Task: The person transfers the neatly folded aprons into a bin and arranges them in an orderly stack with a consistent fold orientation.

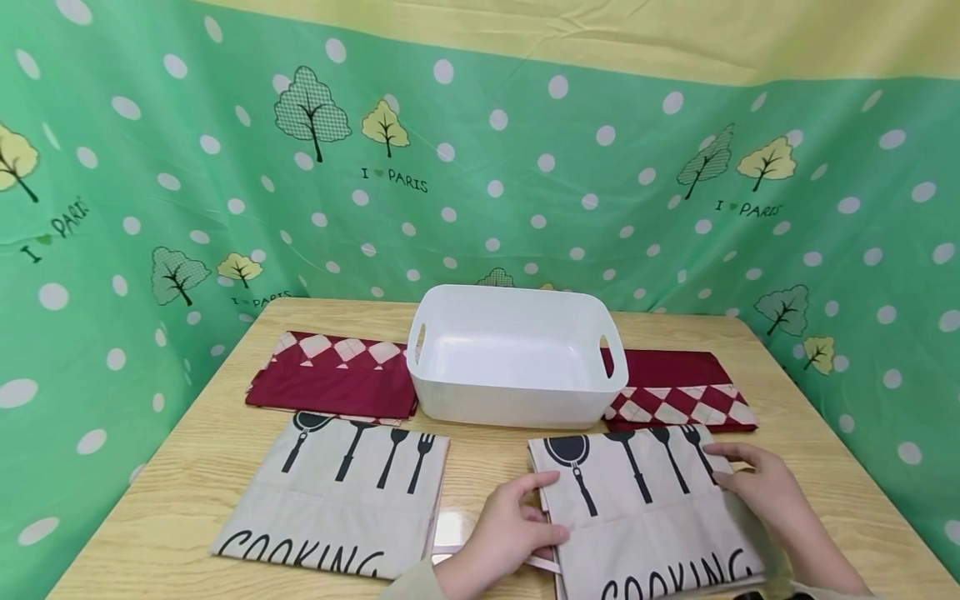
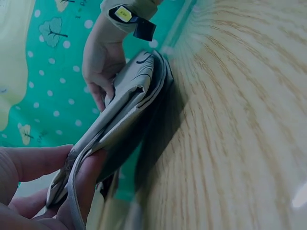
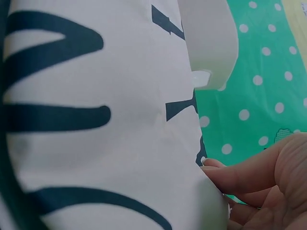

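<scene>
A folded light grey apron [image 1: 645, 517] with dark utensil prints and the word COOKING lies before me at the right. My left hand [image 1: 517, 533] pinches its left edge, thumb on top and fingers beneath. A pale strap [image 2: 74, 191] hangs out there, beside those fingers. At the far right corner my right hand [image 1: 765, 492] grips the apron between thumb and fingers. The left wrist view shows the folded layers edge-on, with a shadowed gap between them and the table. A matching folded apron [image 1: 337, 500] lies flat at the left, untouched.
Behind the aprons stands a white plastic basket [image 1: 517, 408] with handle holes. Folded dark red cloths with diamond bands flank it, a left one [image 1: 337, 383] and a right one [image 1: 675, 367]. A green dotted curtain [image 1: 480, 208] hangs behind the wooden table [image 1: 135, 517].
</scene>
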Motion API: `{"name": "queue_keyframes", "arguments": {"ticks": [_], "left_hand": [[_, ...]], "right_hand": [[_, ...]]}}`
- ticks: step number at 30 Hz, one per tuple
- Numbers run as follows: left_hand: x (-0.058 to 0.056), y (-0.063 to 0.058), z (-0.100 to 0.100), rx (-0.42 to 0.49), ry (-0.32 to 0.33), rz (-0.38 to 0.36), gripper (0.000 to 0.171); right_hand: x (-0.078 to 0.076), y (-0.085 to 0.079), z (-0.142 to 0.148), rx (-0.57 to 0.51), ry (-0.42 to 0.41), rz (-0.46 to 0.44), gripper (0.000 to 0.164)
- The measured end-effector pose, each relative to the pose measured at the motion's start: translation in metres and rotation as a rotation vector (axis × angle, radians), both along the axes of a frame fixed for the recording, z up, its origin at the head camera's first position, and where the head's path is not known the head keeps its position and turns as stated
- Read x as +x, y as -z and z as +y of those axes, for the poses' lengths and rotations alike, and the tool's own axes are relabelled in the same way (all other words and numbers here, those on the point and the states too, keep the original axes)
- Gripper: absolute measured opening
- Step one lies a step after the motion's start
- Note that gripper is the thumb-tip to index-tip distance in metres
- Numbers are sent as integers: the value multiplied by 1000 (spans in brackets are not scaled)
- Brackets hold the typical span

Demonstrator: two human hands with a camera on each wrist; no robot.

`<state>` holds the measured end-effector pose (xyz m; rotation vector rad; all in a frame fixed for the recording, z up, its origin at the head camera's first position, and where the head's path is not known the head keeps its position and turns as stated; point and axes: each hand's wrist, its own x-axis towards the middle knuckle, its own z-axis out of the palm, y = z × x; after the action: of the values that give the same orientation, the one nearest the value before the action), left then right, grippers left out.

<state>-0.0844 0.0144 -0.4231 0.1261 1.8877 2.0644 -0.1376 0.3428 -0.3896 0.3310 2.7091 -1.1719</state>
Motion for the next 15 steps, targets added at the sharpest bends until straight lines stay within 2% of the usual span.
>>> {"name": "queue_keyframes", "arguments": {"ticks": [6, 9, 15], "left_hand": [[1, -9, 1, 31, -25, 2, 65], [2, -14, 2, 56, -31, 6, 64], [3, -22, 0, 95, -42, 18, 63]], "right_hand": [[0, -11, 1, 86, -17, 47, 47], [-1, -19, 0, 88, -6, 40, 47], [0, -30, -4, 104, -24, 94, 46]]}}
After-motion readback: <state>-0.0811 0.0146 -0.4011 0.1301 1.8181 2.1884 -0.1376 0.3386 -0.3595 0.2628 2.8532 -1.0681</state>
